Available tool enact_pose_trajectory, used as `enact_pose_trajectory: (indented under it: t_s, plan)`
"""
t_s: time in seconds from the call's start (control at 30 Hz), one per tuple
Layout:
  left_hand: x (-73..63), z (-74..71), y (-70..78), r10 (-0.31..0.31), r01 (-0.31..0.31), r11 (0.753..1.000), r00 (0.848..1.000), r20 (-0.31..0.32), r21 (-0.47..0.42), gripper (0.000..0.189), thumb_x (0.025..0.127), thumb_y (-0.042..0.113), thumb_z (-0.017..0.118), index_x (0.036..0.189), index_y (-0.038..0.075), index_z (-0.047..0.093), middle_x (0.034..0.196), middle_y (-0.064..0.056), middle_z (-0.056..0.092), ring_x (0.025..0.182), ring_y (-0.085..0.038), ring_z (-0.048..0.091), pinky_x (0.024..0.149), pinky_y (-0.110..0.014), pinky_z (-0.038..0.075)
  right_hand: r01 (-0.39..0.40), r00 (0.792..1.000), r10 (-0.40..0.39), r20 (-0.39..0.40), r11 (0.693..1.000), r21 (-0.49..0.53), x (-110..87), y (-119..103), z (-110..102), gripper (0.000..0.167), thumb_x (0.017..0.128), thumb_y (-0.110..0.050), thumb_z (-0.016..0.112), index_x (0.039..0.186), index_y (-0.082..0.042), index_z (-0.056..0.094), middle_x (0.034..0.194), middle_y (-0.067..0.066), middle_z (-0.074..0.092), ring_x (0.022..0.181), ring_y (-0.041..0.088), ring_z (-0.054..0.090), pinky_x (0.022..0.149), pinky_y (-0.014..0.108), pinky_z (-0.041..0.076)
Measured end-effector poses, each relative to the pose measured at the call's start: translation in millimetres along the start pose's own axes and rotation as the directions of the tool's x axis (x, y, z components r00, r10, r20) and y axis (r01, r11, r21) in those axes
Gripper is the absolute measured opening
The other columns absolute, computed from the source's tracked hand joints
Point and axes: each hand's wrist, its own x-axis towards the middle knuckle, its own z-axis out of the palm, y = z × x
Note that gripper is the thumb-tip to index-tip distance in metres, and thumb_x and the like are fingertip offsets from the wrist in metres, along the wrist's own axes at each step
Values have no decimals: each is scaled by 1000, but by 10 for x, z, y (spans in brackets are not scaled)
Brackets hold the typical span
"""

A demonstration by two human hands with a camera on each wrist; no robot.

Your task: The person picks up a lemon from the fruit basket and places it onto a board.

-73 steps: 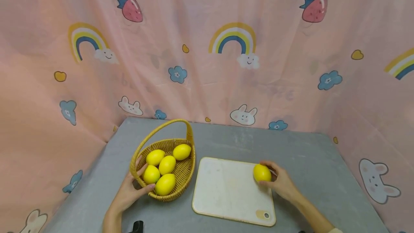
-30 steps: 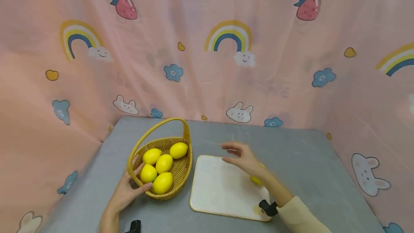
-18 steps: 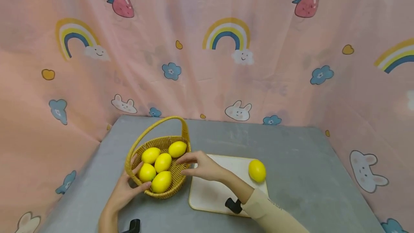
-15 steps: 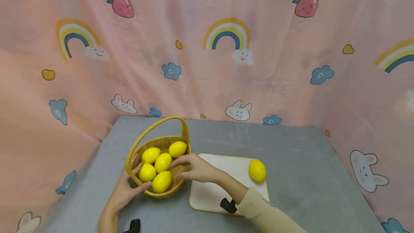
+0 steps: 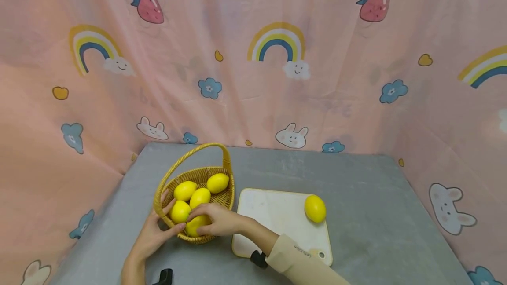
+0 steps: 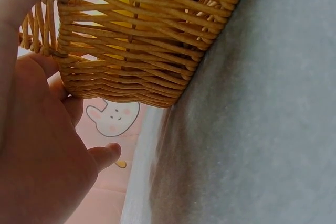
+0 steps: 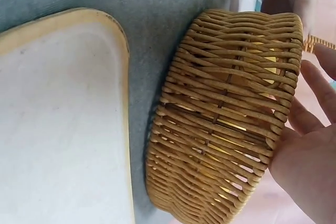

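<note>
Lemon (image 5: 192, 228), near end of wicker basket (image 5: 225, 199), partly hidden by right hand (image 5: 221, 220) pinching it; left hand (image 5: 157, 231) grips the basket's left side, its fingers partly concealed.

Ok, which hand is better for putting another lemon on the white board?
Probably the right hand: its fingers and thumb are around the front lemon, and it's nearer the white board. The left hand is busy gripping the edge of the basket.
</note>
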Motion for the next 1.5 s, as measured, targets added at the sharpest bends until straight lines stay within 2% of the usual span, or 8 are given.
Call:
enact_pose_trajectory:
  t_s: [0.2,0.43,0.8,0.9,0.93,1.07,1.17,1.5]
  plan:
    - [-2,5,17,0,0,1000,1000,0,-18,79,82,6,81,147,-9,40,165,-16,10,146,-48,4,106,-74,14,-31,999,28,-20,989,-146,35,-15,-24,32,93,-8,69,124,-4,68,124,6,67,115,10,58,97,20,43]
    - [2,2,4,-9,9,1000,1000,0,2,79,82,7,81,148,-7,40,165,-17,10,145,-50,7,106,-73,17,-66,995,31,-93,910,-408,56,25,-6,32,85,-12,79,117,-11,73,106,-3,66,91,4,56,78,13,43]
    - [1,-10,6,-16,16,1000,1000,7,-2,79,82,7,81,147,-10,39,166,-16,8,146,-48,3,107,-71,15,30,1000,-29,6,990,-137,142,35,35,29,85,9,69,110,-6,76,126,5,66,119,8,56,94,17,43]
    - [-3,-5,7,-14,14,1000,1000,7,10,78,83,8,80,147,-9,39,166,-15,8,147,-47,5,114,-51,21,37,999,-37,12,995,-91,177,52,42,30,83,15,65,100,-6,79,124,6,68,118,7,57,90,15,43]
    - [-5,-4,7,-12,12,1000,1000,8,13,78,83,8,80,147,-9,40,166,-15,8,147,-46,5,114,-40,23,41,999,-40,13,995,-90,186,54,46,31,82,16,65,99,-5,79,122,5,69,117,6,58,90,14,43]
    - [-7,-1,6,-4,4,1000,1000,6,7,77,83,7,80,147,-9,40,166,-16,8,146,-48,6,115,-44,23,51,999,-51,5,985,-163,207,58,59,29,81,13,70,103,-5,78,115,2,72,112,4,60,92,13,42]
    - [-3,0,4,4,-4,1000,1000,3,0,78,82,6,81,147,-10,40,165,-17,8,145,-50,5,105,-73,16,31,999,-35,-11,977,-213,213,53,58,27,82,7,75,106,-5,78,114,1,72,109,4,61,93,13,43]
    - [4,5,6,-5,5,1000,1000,-1,10,77,83,7,80,148,-7,40,166,-13,9,146,-46,6,109,-61,21,12,1000,-3,26,941,-338,219,19,35,29,80,-5,83,108,-8,78,112,-2,71,105,3,60,90,12,43]
